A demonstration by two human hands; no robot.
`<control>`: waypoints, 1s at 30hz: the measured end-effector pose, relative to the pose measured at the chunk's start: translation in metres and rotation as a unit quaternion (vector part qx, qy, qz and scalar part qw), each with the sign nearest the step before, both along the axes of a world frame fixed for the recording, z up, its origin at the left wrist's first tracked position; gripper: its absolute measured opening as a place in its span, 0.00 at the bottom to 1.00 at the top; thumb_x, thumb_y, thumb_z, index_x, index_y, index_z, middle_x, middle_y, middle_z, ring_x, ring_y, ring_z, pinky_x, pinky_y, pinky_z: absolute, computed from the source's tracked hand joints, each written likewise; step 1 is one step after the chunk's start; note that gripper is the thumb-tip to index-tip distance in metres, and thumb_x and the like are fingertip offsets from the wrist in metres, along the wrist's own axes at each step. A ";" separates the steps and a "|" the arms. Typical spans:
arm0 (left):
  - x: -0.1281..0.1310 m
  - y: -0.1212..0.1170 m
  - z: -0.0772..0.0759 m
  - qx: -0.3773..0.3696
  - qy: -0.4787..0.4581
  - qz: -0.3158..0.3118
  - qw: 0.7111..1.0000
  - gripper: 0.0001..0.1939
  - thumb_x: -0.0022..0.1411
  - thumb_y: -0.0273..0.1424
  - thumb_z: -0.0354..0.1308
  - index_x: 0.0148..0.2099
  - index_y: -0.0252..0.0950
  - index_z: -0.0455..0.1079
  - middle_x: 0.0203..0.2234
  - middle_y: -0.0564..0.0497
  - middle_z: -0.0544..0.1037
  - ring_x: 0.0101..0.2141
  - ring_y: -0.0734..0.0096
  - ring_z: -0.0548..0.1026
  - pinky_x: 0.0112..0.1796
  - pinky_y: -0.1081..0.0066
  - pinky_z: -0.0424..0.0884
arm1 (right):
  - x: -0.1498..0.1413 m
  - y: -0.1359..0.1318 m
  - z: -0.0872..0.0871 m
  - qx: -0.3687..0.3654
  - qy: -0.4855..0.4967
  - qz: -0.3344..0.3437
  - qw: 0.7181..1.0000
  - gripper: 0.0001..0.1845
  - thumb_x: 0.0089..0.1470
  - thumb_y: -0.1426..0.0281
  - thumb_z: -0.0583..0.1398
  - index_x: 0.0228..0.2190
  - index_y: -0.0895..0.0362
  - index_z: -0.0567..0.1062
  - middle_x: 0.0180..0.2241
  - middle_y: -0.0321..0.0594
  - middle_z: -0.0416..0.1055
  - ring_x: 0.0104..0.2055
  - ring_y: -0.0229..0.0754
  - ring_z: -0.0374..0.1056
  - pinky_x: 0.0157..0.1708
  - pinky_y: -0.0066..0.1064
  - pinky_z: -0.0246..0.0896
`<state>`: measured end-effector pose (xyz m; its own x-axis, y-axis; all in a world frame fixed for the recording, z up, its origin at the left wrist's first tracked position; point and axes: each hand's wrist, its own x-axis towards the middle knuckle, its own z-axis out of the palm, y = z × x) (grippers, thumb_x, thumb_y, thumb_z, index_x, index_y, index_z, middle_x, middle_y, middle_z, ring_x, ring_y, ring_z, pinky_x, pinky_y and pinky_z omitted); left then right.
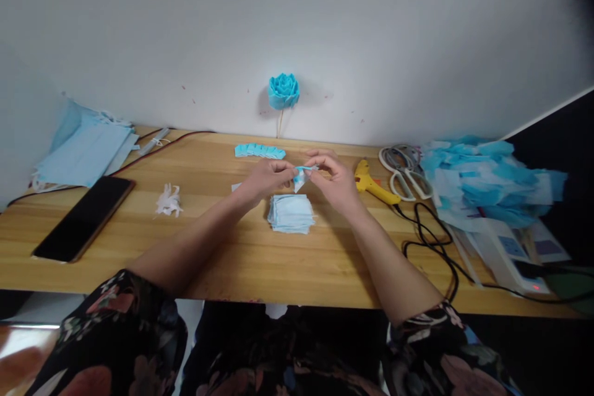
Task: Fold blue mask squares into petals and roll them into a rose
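Observation:
Between both hands, above the table's middle, is a small folded piece of blue-and-white mask fabric (299, 179). My left hand (269, 178) pinches its left side, and my right hand (333, 178) pinches its right corner. Just below lies a stack of pale blue fabric squares (291, 213). Behind the hands, a row of folded blue petals (260, 151) overlaps in a line. A blue fabric rose (283, 91) on a thin stick stands against the wall. Part of a small white piece (236, 187) shows beside my left wrist.
On the left are face masks (86, 145), a phone (83, 219) and white scraps (169, 200). To the right sit a yellow glue gun (371, 182) with its black cord, scissors (408, 182), a heap of blue fabric (492, 179) and a white power strip (508, 253).

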<state>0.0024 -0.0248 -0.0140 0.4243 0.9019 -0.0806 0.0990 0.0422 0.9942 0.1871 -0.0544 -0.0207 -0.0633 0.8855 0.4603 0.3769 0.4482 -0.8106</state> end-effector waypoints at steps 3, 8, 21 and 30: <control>-0.001 0.002 -0.001 -0.012 -0.019 -0.001 1.000 0.09 0.56 0.33 0.61 0.26 0.34 0.74 0.19 0.53 0.74 0.23 0.76 0.68 0.30 0.72 0.65 | 0.001 -0.001 0.003 0.079 -0.070 -0.011 0.994 0.08 0.55 0.74 0.60 0.33 0.50 0.79 0.48 0.40 0.74 0.54 0.48 0.68 0.56 0.46 0.59; -0.003 0.005 -0.004 -0.011 -0.040 -0.013 0.999 0.13 0.57 0.36 0.61 0.24 0.35 0.72 0.19 0.52 0.74 0.23 0.75 0.68 0.30 0.71 0.66 | 0.004 0.001 0.001 0.155 -0.142 -0.014 0.978 0.12 0.55 0.76 0.59 0.34 0.48 0.81 0.49 0.40 0.75 0.53 0.49 0.68 0.54 0.49 0.60; -0.002 0.001 0.002 0.018 -0.047 0.039 0.998 0.13 0.55 0.38 0.63 0.25 0.35 0.72 0.19 0.54 0.72 0.23 0.76 0.66 0.29 0.72 0.64 | 0.002 0.000 -0.001 0.131 -0.133 -0.003 0.982 0.13 0.56 0.74 0.59 0.36 0.47 0.81 0.50 0.40 0.75 0.54 0.49 0.68 0.57 0.50 0.59; 0.000 -0.001 0.007 0.040 -0.062 0.115 0.991 0.11 0.54 0.37 0.61 0.26 0.35 0.72 0.19 0.54 0.71 0.24 0.76 0.66 0.29 0.72 0.64 | 0.005 0.004 -0.003 -0.184 0.207 0.057 0.959 0.22 0.56 0.57 0.61 0.52 0.48 0.73 0.54 0.41 0.74 0.57 0.46 0.68 0.49 0.37 0.68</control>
